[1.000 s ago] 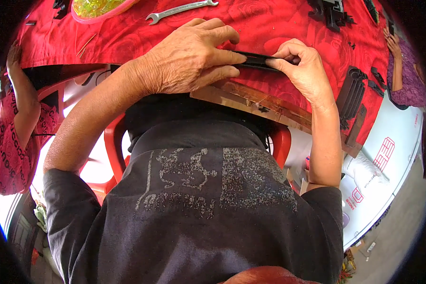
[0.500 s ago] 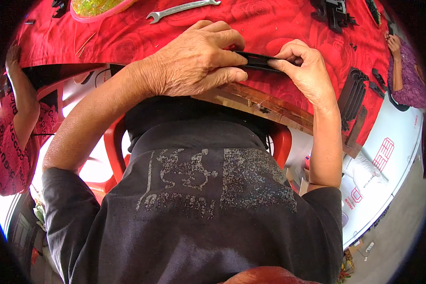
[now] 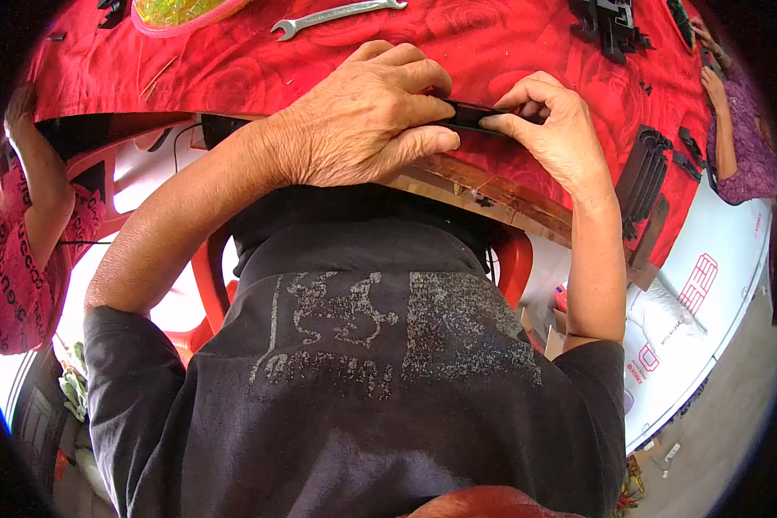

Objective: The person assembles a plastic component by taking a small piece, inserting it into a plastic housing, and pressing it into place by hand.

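Observation:
Just above the table's near edge, a long narrow black plastic strip (image 3: 472,115) is stretched between my two hands. My left hand (image 3: 375,112) is closed on its left end, thumb below and fingers over the top, covering that end. My right hand (image 3: 551,121) pinches the other end between thumb and curled fingers. A short length with a slot-like groove shows in the gap between the hands. Any finer parts under the fingertips are hidden.
On the red cloth (image 3: 259,73) lie an open-end wrench (image 3: 337,17) and a pink-rimmed bowl (image 3: 190,26) of yellow-green pieces. Black plastic parts (image 3: 609,26) sit far right; stacked black strips (image 3: 643,173) lie near right. People sit at both sides, one with a visible arm (image 3: 39,164).
My right thumb and fingers have slid slightly left along the strip, narrowing the gap between my hands. My left hand has shifted slightly right and nearer to me.

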Demonstrator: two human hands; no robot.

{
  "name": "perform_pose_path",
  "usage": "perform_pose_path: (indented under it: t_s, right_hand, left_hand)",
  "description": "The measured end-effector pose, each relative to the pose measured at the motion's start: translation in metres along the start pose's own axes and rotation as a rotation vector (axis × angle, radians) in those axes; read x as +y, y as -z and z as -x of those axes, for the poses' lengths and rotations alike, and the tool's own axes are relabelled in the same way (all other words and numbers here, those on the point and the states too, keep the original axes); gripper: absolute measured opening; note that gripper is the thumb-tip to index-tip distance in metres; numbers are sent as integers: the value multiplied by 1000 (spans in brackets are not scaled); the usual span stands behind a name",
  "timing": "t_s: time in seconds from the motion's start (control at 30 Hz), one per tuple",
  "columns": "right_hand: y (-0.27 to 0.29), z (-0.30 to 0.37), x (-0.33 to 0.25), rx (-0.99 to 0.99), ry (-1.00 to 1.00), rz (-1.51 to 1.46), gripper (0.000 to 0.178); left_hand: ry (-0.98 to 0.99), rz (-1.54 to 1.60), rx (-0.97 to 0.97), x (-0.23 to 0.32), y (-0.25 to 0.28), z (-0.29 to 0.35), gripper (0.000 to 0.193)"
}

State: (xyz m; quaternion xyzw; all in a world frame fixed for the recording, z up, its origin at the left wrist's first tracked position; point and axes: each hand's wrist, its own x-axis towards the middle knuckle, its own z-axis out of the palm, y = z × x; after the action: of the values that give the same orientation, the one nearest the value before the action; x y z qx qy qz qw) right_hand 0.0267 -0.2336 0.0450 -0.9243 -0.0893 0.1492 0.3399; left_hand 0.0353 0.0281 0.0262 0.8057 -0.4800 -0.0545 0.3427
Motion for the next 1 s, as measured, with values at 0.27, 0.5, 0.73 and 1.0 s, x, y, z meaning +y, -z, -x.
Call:
perform_pose_path:
  t_s: [0.27,0.5,0.73,1.0]
  right_hand:
    - [-6,-9,-14,-5,327,6,15]
    - [-8,-9,-16,-25,290,-33,12]
    - [-13,-8,-12,-2,259,-77,11]
    - [-12,-8,-14,-5,222,-40,10]
  left_hand:
    - [28,49,1,1,-3,0,43]
    - [32,60,25,-1,-5,1,41]
    - [43,-1,55,6,-6,2,41]
    - [47,28,97,4,-7,3,34]
